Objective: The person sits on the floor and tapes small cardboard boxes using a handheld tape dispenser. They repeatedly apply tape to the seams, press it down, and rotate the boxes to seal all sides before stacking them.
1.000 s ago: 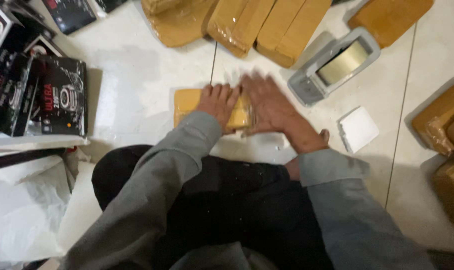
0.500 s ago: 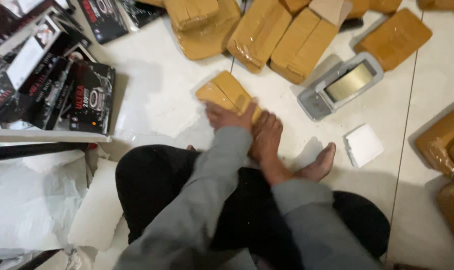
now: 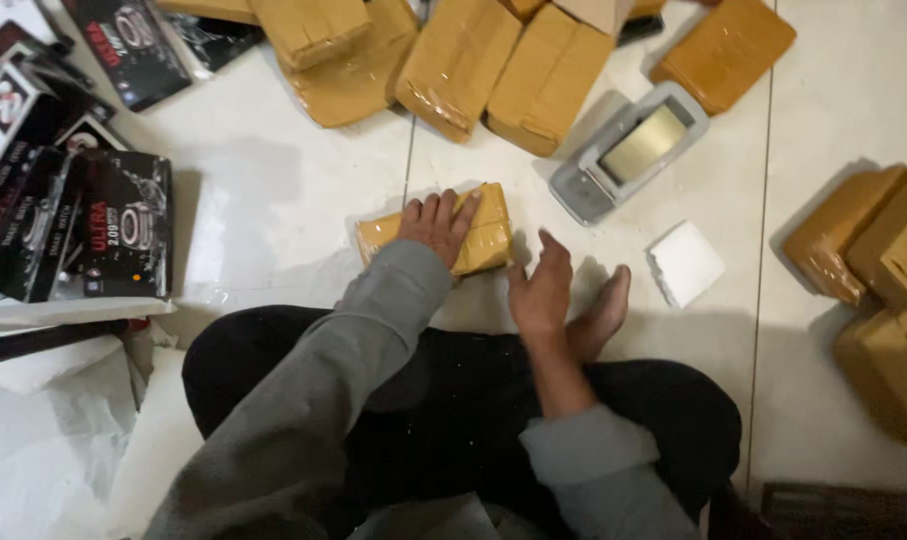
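On white tile: tan taped parcel, flat under left hand.

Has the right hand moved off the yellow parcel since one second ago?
Yes. The right hand left the yellow parcel, shifting right toward the bare foot.

The parcel under the left hand is mustard-yellow, wrapped in glossy tan tape. The far parcels and those at the right share that tan-brown colour. The floor is off-white tile with thin dark grout lines. The boxes at the left are black with red and white print. The scale is grey with a dull gold plate. The small block is white. The sleeves are grey, the trousers black.
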